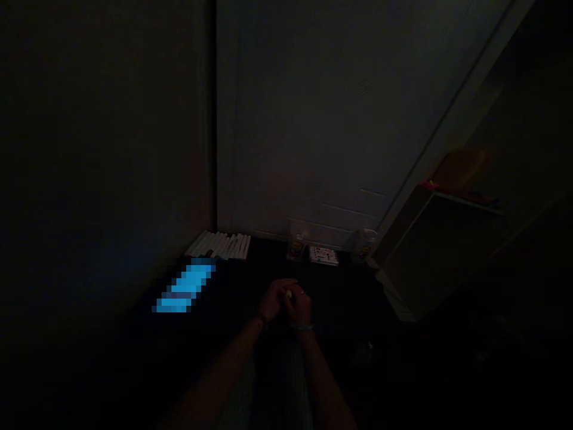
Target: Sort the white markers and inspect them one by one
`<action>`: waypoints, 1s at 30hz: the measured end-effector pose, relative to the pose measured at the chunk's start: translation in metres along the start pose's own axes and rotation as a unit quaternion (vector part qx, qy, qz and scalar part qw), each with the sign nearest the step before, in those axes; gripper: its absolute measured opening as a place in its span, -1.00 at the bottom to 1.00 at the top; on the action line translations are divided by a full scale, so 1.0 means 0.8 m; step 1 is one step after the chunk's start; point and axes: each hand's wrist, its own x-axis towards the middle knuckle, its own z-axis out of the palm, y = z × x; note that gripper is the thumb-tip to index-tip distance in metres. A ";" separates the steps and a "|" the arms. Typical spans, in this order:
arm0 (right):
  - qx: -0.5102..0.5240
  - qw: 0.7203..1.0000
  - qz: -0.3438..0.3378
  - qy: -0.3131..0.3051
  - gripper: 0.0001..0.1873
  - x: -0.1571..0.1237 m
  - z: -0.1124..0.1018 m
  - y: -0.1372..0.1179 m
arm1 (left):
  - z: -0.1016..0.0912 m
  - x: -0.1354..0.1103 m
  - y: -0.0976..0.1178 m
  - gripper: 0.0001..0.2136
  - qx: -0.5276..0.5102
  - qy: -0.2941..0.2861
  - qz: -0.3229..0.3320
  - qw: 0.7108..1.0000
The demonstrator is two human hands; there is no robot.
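In the dim light my hands meet over the dark table. My right hand (301, 304) is closed around a small pale-yellow thing (289, 294) whose round end shows by the thumb; its kind is too dark to tell. My left hand (271, 303) curves against it from the left, fingers bent over the far side of the right hand. What lies inside the left fingers is hidden. A bracelet sits on each wrist.
White markers (224, 245) lie in a row at the back left. Nearer is a blurred, glowing blue screen (185, 286). A small flat box (324, 255) stands between two clear packages (296, 246) (366, 243) at the back. A cabinet (443, 251) rises on the right.
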 end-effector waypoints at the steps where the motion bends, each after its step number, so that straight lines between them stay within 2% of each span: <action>1: 0.004 1.000 -0.001 -0.001 -0.79 0.000 0.001 0.000 | 0.001 -0.001 -0.001 -0.70 -0.004 0.005 0.000 1.000; 4: 0.027 1.000 0.003 -0.005 -0.81 0.000 0.000 -0.003 | 0.003 0.000 -0.006 -0.72 -0.037 0.025 -0.016 0.999; 7: 0.070 0.997 0.025 0.006 -0.73 0.003 -0.007 -0.011 | 0.002 0.005 -0.008 -0.75 -0.101 0.043 -0.094 0.990; 10: 0.089 0.991 0.063 0.076 -0.51 0.010 -0.016 -0.015 | -0.003 0.012 -0.003 -0.76 -0.174 0.053 -0.169 0.969; 13: 0.080 0.980 0.103 0.150 -0.59 0.016 -0.017 -0.005 | -0.007 0.015 0.004 -0.68 -0.231 0.088 -0.201 0.948; 16: 0.072 0.975 0.150 0.146 -0.67 0.017 -0.006 0.014 | -0.009 0.016 0.008 -0.62 -0.268 0.099 -0.212 0.934; 19: 0.075 0.977 0.185 0.077 -0.66 0.013 0.006 0.026 | -0.012 0.016 0.012 -0.62 -0.281 0.100 -0.214 0.930; 21: 0.086 0.978 0.186 0.028 -0.67 0.011 0.008 0.026 | -0.014 0.017 0.015 -0.62 -0.282 0.100 -0.212 0.930; 23: 0.108 0.979 0.174 0.005 -0.67 0.010 0.006 0.023 | -0.018 0.017 0.019 -0.61 -0.276 0.093 -0.205 0.935; 26: 0.158 0.971 0.174 0.032 -0.63 0.013 -0.001 0.024 | -0.023 0.017 0.022 -0.59 -0.274 0.104 -0.197 0.935; 30: 0.208 0.948 0.219 0.103 -0.56 0.016 -0.006 0.034 | -0.028 0.016 0.018 -0.61 -0.324 0.170 -0.191 0.911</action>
